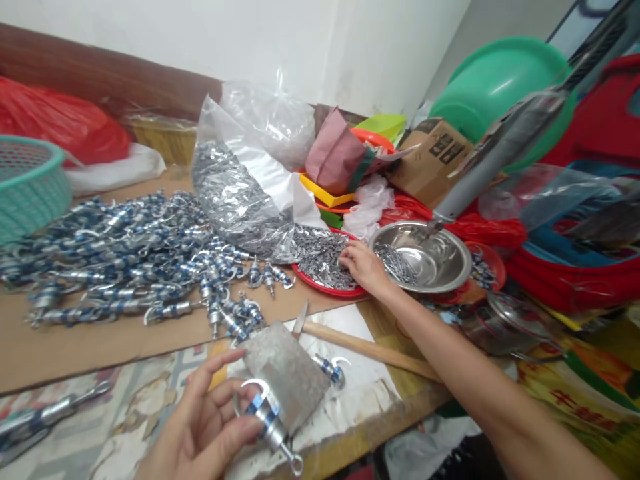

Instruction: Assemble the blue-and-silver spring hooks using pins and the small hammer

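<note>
The near hook fitting (270,420) is silver with blue bands, the plate (327,289) red, its small pieces (320,257) silver-grey, the far-right basin (500,83) green, the far-left bag (60,127) red.

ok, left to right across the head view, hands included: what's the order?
Teal basket, left hand holding a hooked metal fitting, metal block, right hand at the red tray, steel bowl, green basin.

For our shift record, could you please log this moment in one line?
Left hand: holding blue-silver metal hooked fitting | Right hand: at small silver metal pieces on red round tray
</note>
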Demonstrator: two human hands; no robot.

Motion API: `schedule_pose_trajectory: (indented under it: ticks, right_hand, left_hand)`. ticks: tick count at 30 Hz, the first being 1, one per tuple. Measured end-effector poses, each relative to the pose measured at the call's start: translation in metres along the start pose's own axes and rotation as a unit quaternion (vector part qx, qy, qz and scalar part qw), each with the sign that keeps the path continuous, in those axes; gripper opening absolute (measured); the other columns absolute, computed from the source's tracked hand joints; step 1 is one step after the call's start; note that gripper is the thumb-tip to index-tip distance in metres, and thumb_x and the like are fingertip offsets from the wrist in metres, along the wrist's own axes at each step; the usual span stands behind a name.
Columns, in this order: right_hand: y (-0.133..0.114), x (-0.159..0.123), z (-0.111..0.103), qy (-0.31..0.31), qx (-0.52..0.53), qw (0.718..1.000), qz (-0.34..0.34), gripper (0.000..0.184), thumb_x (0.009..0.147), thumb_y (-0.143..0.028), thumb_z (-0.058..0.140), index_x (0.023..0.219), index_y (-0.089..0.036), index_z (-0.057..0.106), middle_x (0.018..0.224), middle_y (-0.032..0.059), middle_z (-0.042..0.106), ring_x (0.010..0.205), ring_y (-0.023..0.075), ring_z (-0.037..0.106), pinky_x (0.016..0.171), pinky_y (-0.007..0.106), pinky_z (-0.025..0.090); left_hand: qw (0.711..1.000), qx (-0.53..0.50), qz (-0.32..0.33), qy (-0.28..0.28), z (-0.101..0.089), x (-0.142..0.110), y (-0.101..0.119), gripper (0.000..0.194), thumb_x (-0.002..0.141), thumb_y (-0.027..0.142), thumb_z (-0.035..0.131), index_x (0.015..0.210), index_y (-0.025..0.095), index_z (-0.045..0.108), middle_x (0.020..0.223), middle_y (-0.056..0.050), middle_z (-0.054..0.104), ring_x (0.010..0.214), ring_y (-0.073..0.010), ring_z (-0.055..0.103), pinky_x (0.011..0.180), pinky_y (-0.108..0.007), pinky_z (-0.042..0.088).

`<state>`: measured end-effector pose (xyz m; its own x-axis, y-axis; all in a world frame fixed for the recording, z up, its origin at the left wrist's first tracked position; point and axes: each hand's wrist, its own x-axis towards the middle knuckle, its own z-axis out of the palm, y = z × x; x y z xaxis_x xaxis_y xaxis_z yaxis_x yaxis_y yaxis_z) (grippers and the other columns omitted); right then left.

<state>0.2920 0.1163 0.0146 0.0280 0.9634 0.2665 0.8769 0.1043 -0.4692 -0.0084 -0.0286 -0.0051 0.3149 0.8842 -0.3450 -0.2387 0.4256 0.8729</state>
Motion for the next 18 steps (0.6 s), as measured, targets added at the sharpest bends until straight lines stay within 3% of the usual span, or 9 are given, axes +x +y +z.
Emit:
schedule_pose_trajectory:
  ticks: [4,7,8,11,15,18]
  right_hand:
    - [-0.035,-0.028,-0.004,-0.025,0.106,0.994,0.013,0.022,0.092,-0.023,0.043,0.093,-0.013,0.062,0.083,0.0065,0.066,0.073,0.0161,0.064,0.069,0.031,0.051]
    - [-0.082,-0.068,-0.005,-0.143,0.198,0.969,-0.024,0.014,0.085,-0.023,0.056,0.080,-0.014,0.066,0.064,-0.0003,0.065,0.054,0.0111,0.061,0.054,0.021,0.048]
    - [-0.097,-0.080,-0.005,-0.229,0.242,0.942,-0.046,0.011,0.082,-0.020,0.059,0.077,-0.014,0.067,0.062,-0.0007,0.065,0.054,0.0105,0.060,0.052,0.020,0.046]
    - [-0.129,-0.104,-0.008,-0.326,0.211,0.912,-0.130,0.007,0.079,-0.013,0.063,0.076,-0.014,0.070,0.070,0.0018,0.069,0.065,0.0121,0.061,0.061,0.021,0.044]
    - [-0.142,-0.104,-0.006,-0.344,0.129,0.909,-0.197,0.010,0.080,-0.011,0.063,0.083,-0.013,0.072,0.077,0.0045,0.071,0.072,0.0146,0.063,0.068,0.023,0.042]
    - [-0.143,-0.102,0.002,-0.300,0.132,0.924,-0.198,0.008,0.074,-0.008,0.068,0.080,-0.013,0.071,0.074,0.0040,0.070,0.069,0.0146,0.062,0.065,0.022,0.042]
  left_hand:
    - [0.999,-0.027,-0.011,0.014,0.004,-0.004,0.004,0.064,0.067,0.034,0.077,0.117,0.030,0.038,0.078,0.004,0.065,0.077,-0.0149,0.063,0.069,-0.021,0.050]
    - [0.999,-0.037,-0.003,0.027,0.007,-0.005,0.004,0.060,0.066,0.030,0.077,0.114,0.028,0.042,0.076,0.004,0.065,0.075,-0.0147,0.063,0.068,-0.022,0.050]
    - [0.999,-0.037,-0.001,0.020,0.007,-0.005,0.003,0.058,0.067,0.028,0.076,0.114,0.028,0.043,0.077,0.004,0.065,0.076,-0.0148,0.063,0.069,-0.022,0.049]
    - [0.999,-0.037,0.005,-0.020,0.003,-0.002,-0.001,0.056,0.071,0.024,0.074,0.116,0.028,0.040,0.081,0.002,0.066,0.083,-0.0165,0.064,0.074,-0.025,0.049]
    - [0.998,-0.041,0.009,-0.041,-0.002,0.001,-0.004,0.057,0.074,0.024,0.071,0.118,0.029,0.036,0.087,0.000,0.068,0.090,-0.0195,0.064,0.080,-0.029,0.049]
    - [0.998,-0.040,0.010,-0.049,-0.001,-0.001,-0.005,0.056,0.075,0.025,0.070,0.118,0.029,0.034,0.090,0.000,0.068,0.091,-0.0195,0.064,0.081,-0.030,0.050]
